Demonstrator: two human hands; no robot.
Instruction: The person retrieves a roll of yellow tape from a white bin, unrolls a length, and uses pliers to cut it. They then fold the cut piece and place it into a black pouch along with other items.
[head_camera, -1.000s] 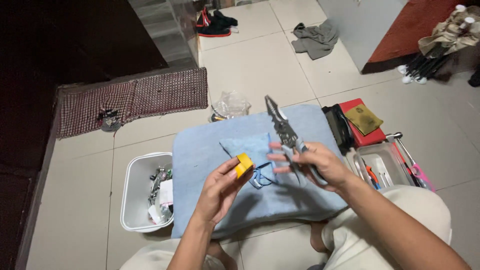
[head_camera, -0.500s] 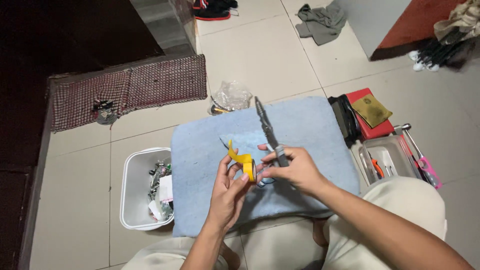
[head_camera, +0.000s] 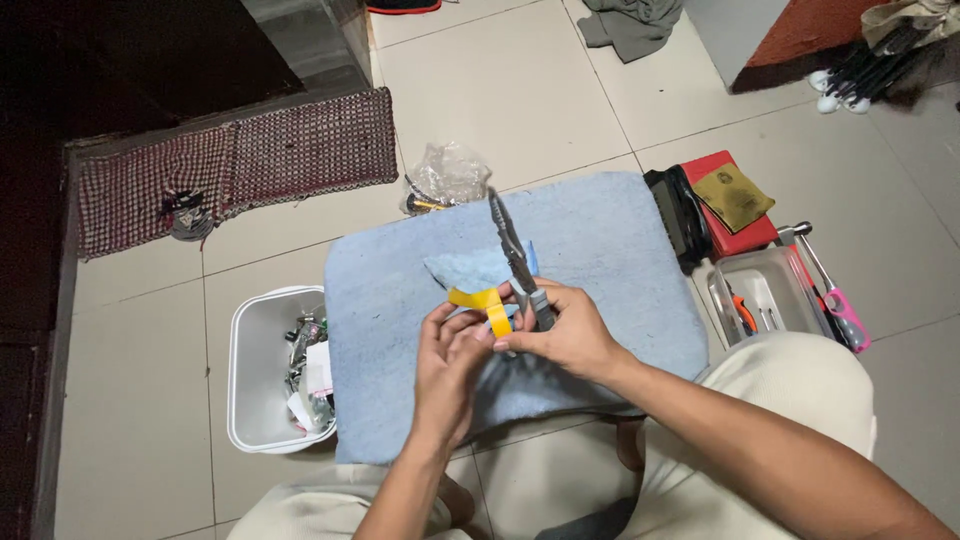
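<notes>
My left hand (head_camera: 447, 370) holds a small roll of yellow tape (head_camera: 497, 316), with a short strip (head_camera: 466, 297) peeled off to the left. My right hand (head_camera: 565, 332) grips the handles of grey metal pliers (head_camera: 514, 251) whose jaws point up and away, and its fingertips touch the tape roll. Both hands meet above a light blue mat (head_camera: 610, 250) on the tiled floor. A smaller blue cloth piece (head_camera: 470, 268) lies on the mat just behind the hands.
A white bin (head_camera: 245, 380) with scraps stands left of the mat. At right are a clear tray (head_camera: 775, 290) with small tools, a pink-handled tool (head_camera: 838, 305), a red box (head_camera: 735, 215) and a black pouch (head_camera: 672, 210). A crumpled plastic bag (head_camera: 450, 175) and a checkered mat (head_camera: 240, 160) lie beyond.
My hands have come together: the right hand moved left to the tape roll with the pliers, and a strip of yellow tape has been pulled off the roll.
</notes>
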